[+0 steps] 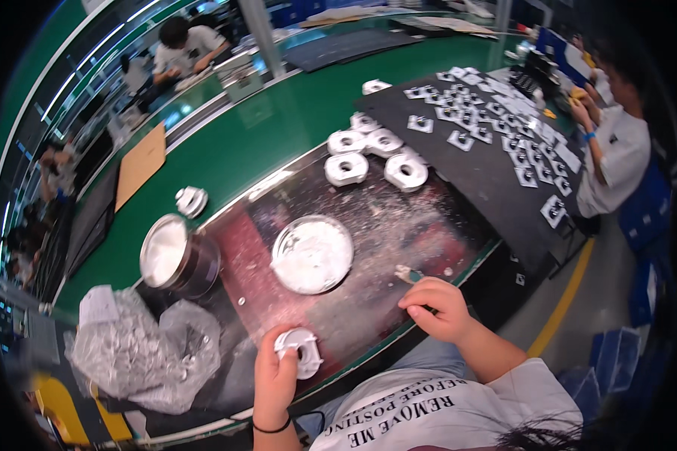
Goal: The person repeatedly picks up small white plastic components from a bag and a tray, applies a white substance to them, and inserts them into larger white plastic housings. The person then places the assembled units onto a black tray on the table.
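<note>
My left hand [275,376] is closed around a white ring-shaped part [306,355] with a round hole, held low near the bench's front edge. In my right hand [445,310] is a small brush [406,273]; its dark green handle is gripped in my fingers and its whitish tip points left over the bench. Between and beyond the hands lies a round dish [313,255] of white paste, some of it on the rim. Farther back, several similar white ring parts [347,170] stand grouped on the stained work surface [252,234].
An open can [203,267] with a white-coated lid stands left of the dish, beside another white part [192,201]. A clear plastic bag of parts [147,349] lies at the near left. A dark board [406,101] with several rows of small white pieces extends right, toward a seated co-worker [617,150].
</note>
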Motion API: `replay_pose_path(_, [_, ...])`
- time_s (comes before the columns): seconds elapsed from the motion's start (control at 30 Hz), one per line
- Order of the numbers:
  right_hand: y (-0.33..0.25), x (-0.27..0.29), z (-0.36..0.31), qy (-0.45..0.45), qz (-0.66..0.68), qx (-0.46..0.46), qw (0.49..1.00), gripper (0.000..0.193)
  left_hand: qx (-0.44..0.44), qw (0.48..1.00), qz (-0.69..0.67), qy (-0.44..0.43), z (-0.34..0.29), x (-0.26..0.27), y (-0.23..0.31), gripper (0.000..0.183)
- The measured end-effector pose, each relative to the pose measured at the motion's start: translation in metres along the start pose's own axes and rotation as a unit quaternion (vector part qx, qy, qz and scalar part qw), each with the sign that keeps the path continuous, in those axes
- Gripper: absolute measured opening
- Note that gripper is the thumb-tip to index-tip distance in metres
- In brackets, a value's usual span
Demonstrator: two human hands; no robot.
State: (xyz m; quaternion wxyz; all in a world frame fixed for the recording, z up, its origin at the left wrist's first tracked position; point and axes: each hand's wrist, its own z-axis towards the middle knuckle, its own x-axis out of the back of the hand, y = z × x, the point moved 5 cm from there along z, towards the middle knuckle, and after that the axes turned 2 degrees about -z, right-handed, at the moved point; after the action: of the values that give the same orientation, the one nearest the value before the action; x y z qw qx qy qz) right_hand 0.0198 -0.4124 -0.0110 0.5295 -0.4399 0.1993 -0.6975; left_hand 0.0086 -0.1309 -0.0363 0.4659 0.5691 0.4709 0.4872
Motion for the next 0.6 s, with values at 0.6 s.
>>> replay_pose_path(0.6, [0.064,0.285,-0.108,0.418,-0.244,-0.296,0.824,0.033,-0.142,0.939,0.274,0.151,-0.008,0.005,-0.005,0.045])
